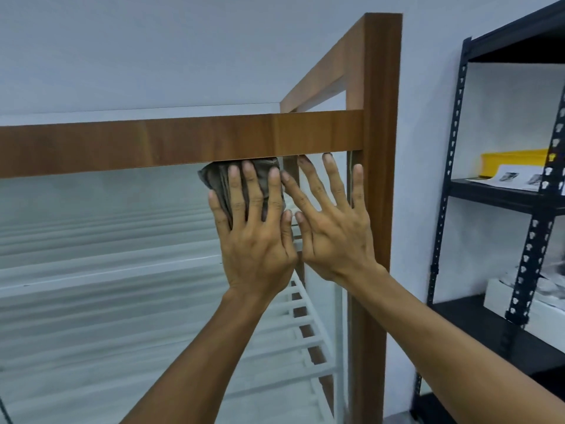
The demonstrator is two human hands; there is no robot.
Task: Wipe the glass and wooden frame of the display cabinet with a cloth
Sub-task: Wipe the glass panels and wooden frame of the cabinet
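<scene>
The display cabinet fills the view, with a brown wooden frame and a glass front. My left hand lies flat with straight fingers on a folded grey-brown cloth, pressing it against the glass just under the top rail. My right hand is spread flat on the glass beside it, close to the right wooden post. Its fingertips reach the rail's lower edge, and it holds nothing.
White wire shelves show behind the glass. To the right stands a black metal rack holding a yellow bin, papers and white boxes. A pale wall lies behind.
</scene>
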